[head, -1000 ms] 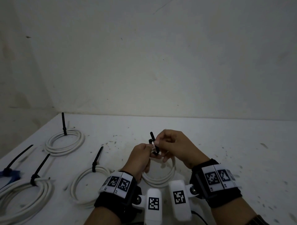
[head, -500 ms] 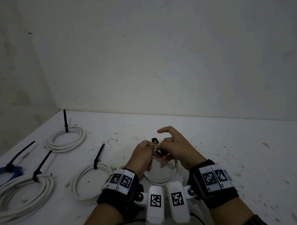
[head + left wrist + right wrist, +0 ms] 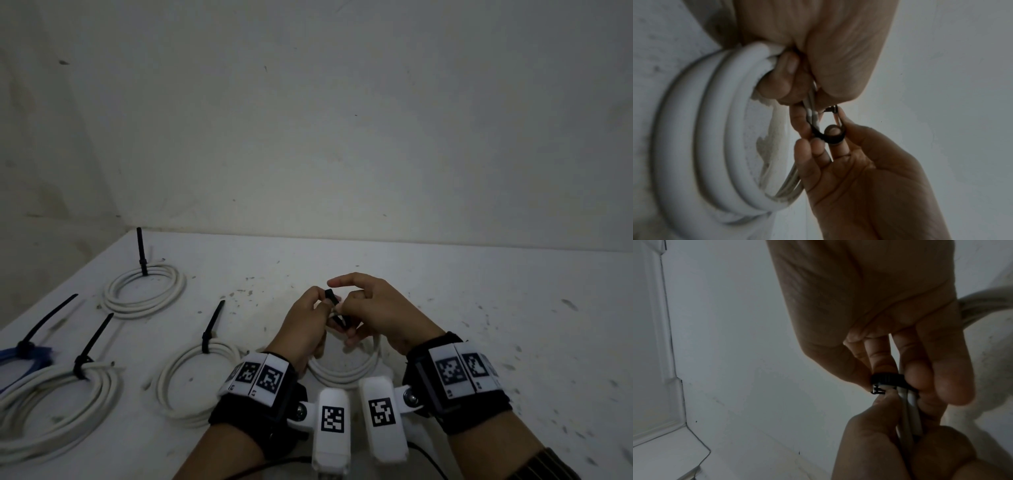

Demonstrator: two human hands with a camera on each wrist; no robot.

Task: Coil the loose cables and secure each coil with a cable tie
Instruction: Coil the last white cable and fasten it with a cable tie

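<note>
The white surface [image 3: 445, 308] meets a pale wall [image 3: 342, 120] along its far edge. Five coils lie or are held on it: four white and one blue. Largest is the white coil at 8 o'clock [image 3: 51, 411], then the white one at 7 o'clock [image 3: 178, 387], then the far white one at 10 o'clock [image 3: 144, 291]; the blue coil [image 3: 17, 356] is cut off by the left edge at 9 o'clock. Each of these four carries one black tie with its tail sticking up, so four tied coils in all.

The fifth coil [image 3: 342, 370], white, sits near centre at 6 o'clock, its near arc on the surface and its far side lifted between two hands. The left hand [image 3: 305, 329] has fingers curled round the bunched strands, pinching them. The right hand [image 3: 380, 315] pinches a fifth black tie [image 3: 334, 308], looped loosely round the strands, with its index finger raised and straight. In the left wrist view one right fingertip pokes through the tie's loop [image 3: 833, 134]. Two wristbands bear printed markers.
</note>
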